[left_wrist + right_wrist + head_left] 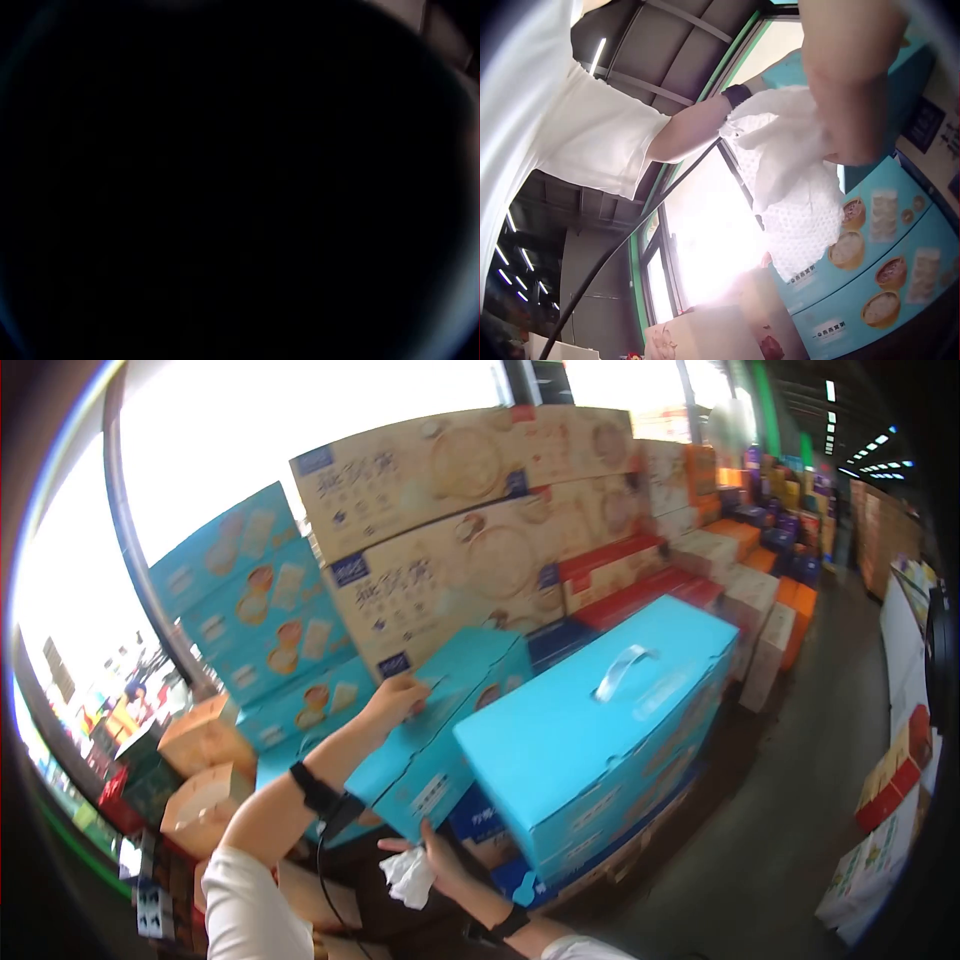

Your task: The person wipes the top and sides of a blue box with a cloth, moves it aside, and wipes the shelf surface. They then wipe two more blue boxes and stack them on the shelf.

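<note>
A turquoise carton (408,770) leans at a tilt in the middle of the head view. My left hand (396,702) grips it at the top with curled fingers, which hide what lies beneath them. At the carton's lower near end is my right hand (445,868), its fingertips up against the bottom edge. That hand also holds a crumpled white wipe (408,877), which hangs down with a dimpled texture in the right wrist view. The left wrist view is almost wholly black.
A larger turquoise carton (600,705) with a clear plastic handle stands close on the right. Turquoise cartons (262,600) are stacked at the left, beige cartons (440,550) behind. Tan boxes (205,800) stand low left. A grey floor aisle (800,760) runs along the right.
</note>
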`<action>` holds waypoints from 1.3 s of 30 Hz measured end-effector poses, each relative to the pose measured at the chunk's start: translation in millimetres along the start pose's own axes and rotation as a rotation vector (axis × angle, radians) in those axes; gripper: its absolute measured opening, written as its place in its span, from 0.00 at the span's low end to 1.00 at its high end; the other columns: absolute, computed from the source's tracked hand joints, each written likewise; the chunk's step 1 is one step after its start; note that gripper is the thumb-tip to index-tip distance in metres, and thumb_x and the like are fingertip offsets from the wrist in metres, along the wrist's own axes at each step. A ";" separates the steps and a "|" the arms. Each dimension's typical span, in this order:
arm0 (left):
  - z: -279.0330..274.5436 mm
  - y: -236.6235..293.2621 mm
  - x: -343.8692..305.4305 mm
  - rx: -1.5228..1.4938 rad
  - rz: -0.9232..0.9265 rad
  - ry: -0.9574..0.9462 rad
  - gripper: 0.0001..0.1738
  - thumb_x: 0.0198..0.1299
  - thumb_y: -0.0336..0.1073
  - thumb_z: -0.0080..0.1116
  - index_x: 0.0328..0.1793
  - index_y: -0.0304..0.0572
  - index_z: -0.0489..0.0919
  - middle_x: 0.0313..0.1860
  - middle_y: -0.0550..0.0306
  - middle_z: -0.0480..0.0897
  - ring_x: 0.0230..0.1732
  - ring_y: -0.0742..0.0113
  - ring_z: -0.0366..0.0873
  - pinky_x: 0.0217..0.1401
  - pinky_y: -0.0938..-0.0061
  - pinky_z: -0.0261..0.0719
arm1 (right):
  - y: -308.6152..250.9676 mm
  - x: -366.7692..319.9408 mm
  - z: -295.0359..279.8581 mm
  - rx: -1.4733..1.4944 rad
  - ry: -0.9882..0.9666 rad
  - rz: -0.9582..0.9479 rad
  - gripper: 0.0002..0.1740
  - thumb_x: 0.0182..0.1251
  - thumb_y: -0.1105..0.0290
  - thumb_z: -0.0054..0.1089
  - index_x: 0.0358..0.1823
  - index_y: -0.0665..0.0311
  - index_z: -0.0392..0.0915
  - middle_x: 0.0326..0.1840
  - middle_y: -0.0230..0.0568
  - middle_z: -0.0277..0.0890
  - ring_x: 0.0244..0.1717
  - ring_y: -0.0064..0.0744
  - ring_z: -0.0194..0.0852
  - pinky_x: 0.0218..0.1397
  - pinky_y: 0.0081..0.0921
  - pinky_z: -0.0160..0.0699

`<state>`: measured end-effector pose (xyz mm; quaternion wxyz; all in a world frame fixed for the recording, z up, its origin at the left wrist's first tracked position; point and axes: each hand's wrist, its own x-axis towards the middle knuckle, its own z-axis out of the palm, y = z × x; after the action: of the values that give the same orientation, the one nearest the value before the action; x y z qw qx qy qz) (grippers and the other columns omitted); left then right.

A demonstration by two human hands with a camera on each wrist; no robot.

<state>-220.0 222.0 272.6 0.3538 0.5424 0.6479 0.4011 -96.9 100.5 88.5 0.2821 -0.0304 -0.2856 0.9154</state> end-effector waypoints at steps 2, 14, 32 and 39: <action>-0.6 -1.0 3.7 -0.025 0.013 -0.024 0.12 0.62 0.39 0.56 0.44 0.38 0.77 0.32 0.62 0.75 0.37 0.73 0.71 0.41 0.78 0.67 | -1.3 7.8 -6.9 0.023 -0.009 0.027 0.43 0.67 0.34 0.34 0.69 0.62 0.53 0.57 0.61 0.73 0.39 0.45 0.83 0.39 0.33 0.81; -3.8 -33.9 -102.2 0.675 0.595 0.296 0.21 0.66 0.42 0.41 0.51 0.38 0.81 0.56 0.49 0.79 0.62 0.50 0.70 0.69 0.57 0.58 | 9.7 34.8 -9.5 0.141 0.152 -0.089 0.39 0.71 0.37 0.33 0.65 0.65 0.61 0.55 0.48 0.77 0.35 0.30 0.81 0.39 0.26 0.81; 31.4 -42.2 -20.9 0.555 0.808 0.537 0.16 0.63 0.39 0.44 0.39 0.47 0.86 0.45 0.60 0.86 0.47 0.61 0.80 0.57 0.65 0.67 | -6.2 41.4 -38.3 0.167 0.501 -0.342 0.30 0.74 0.49 0.41 0.70 0.57 0.55 0.57 0.43 0.68 0.54 0.36 0.71 0.57 0.34 0.74; 20.3 -53.0 8.7 0.589 0.829 0.531 0.19 0.65 0.41 0.40 0.40 0.49 0.85 0.45 0.58 0.85 0.53 0.59 0.76 0.61 0.63 0.66 | 19.6 -16.6 -50.9 -0.099 0.534 -0.178 0.21 0.65 0.68 0.54 0.59 0.60 0.66 0.31 0.28 0.65 0.36 0.19 0.66 0.44 0.18 0.71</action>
<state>-225.5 228.6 215.7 -0.1739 0.7076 0.5319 0.4314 -81.7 104.1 33.7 0.4248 -0.2588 -0.2472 0.8315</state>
